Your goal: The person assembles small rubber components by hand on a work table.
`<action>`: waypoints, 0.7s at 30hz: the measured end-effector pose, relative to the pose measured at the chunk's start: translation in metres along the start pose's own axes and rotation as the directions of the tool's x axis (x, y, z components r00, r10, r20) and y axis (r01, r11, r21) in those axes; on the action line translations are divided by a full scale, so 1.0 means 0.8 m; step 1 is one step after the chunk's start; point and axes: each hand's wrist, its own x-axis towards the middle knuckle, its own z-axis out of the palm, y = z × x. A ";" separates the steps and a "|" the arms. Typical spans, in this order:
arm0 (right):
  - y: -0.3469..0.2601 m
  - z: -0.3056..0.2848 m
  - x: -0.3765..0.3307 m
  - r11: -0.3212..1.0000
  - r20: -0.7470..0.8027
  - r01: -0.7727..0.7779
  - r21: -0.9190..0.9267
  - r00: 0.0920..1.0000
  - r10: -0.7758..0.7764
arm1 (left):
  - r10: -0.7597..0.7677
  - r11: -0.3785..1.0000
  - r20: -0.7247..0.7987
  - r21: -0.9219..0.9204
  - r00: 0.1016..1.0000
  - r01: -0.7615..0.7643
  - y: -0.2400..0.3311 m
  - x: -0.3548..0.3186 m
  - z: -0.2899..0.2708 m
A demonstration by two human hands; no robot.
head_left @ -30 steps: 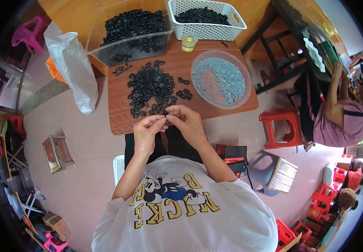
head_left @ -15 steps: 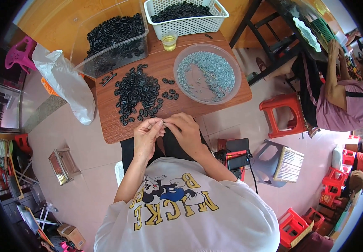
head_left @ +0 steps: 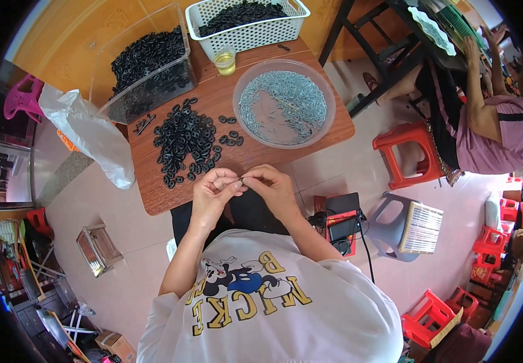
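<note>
My left hand [head_left: 211, 198] and my right hand [head_left: 276, 192] meet just off the table's near edge, above my lap. Both are closed in a pinch, fingertips touching around something small and dark; its kind cannot be made out. Beyond them on the brown wooden table [head_left: 261, 158] lies a heap of small black oval pieces with holes [head_left: 184, 136]. A few loose ones sit to its right. Further right, a round translucent bowl [head_left: 330, 91] holds many small silvery screws or pins [head_left: 304, 103].
At the back stand a clear bin [head_left: 101, 91] and a white perforated basket [head_left: 243, 37], both holding black pieces. A cup of yellow liquid [head_left: 224, 62] stands before the basket. A white bag [head_left: 89, 130] hangs left; a red stool [head_left: 394, 142] and a seated person [head_left: 494, 133] are right.
The view has shifted, so the table and its things appear further left. My hands stay pinched together, with the right fingers slightly more bent over the small thing.
</note>
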 end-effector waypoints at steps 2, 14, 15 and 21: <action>0.003 -0.008 -0.001 0.990 -0.048 -0.058 0.127 0.997 0.065 | 0.015 0.997 0.036 0.081 0.999 -0.018 0.017 0.012 0.010; 0.084 0.005 -0.042 0.841 0.165 -0.374 0.390 0.927 0.336 | 0.081 0.500 0.356 0.794 0.931 -0.347 0.035 0.153 0.110; 0.090 0.004 -0.041 0.839 0.162 -0.375 0.395 0.927 0.338 | 0.013 0.511 0.344 0.805 0.939 -0.302 0.026 0.163 0.113; 0.105 -0.003 -0.038 0.860 0.188 -0.316 0.402 0.947 0.260 | 0.003 0.461 0.287 0.850 0.958 -0.256 0.009 0.179 0.133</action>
